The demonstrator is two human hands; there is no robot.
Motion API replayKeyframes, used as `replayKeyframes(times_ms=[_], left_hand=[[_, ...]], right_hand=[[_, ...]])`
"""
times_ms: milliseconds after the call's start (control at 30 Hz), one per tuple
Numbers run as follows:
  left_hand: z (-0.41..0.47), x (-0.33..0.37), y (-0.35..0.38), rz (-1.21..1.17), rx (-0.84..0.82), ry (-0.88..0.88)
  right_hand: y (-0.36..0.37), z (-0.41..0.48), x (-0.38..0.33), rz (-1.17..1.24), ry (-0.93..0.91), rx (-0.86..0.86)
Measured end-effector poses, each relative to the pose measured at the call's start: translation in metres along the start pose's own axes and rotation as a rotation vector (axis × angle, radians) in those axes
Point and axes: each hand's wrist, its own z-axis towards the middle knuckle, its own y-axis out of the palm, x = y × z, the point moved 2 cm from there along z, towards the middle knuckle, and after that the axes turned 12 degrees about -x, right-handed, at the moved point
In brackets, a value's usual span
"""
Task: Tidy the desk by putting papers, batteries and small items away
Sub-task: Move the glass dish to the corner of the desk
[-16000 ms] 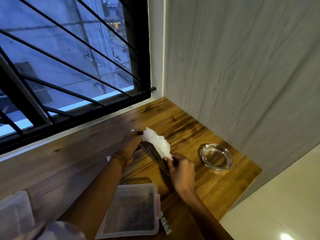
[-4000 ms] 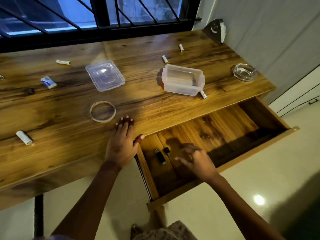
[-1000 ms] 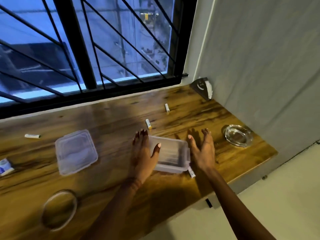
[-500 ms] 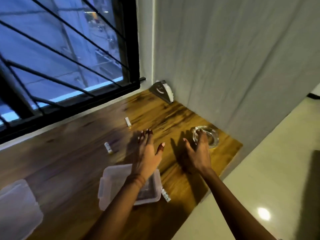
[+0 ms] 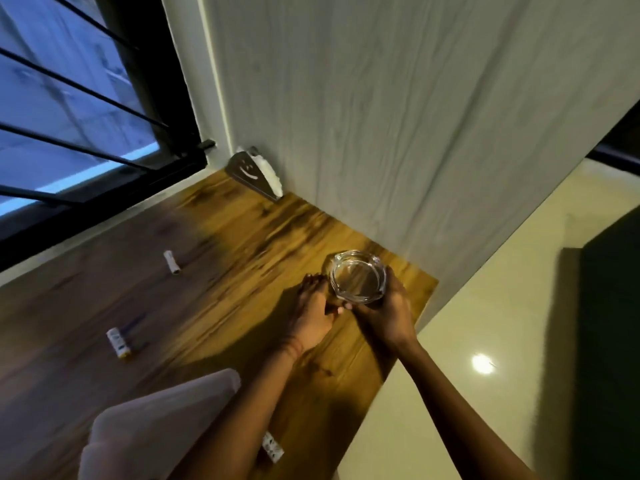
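Observation:
A round glass ashtray (image 5: 357, 277) sits near the right end of the wooden desk (image 5: 225, 265). My right hand (image 5: 389, 311) grips it, fingers curled round its right and near rim. My left hand (image 5: 311, 311) lies beside the ashtray's left rim with straight fingers touching it. Two white batteries (image 5: 172, 262) (image 5: 118, 342) lie on the desk to the left. A third battery (image 5: 272, 446) lies near the front edge, partly under my left forearm. The clear plastic box (image 5: 156, 424) is at the bottom left.
A dark metal napkin holder (image 5: 254, 174) with white tissue stands in the back corner against the grey wall. A barred window runs along the desk's back edge. The desk's right edge drops to a glossy cream floor (image 5: 485, 341).
My view has swung right and closer. Both hands moved forward from the plastic box to the ashtray; my right hand has closed round it and my left hand has come against its side.

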Motion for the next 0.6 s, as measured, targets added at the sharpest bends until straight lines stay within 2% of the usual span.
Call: replayKeyframes(times_ms=[267,433,600], left_hand=[[0.007,0.002,-0.009,-0.219,0.085,0.013],[0.012,-0.020,-0.054,-0.259,0.215,-0.018],[0.010,-0.046,-0.099,-0.333,0.307,-0.115]], right_hand=[[-0.002,0.011,-0.011,0.150,-0.130,0.033],[0.013,0.048,-0.058,0.184,-0.208,-0.094],[0.039,0.100,-0.109,0.156,-0.219,-0.390]])
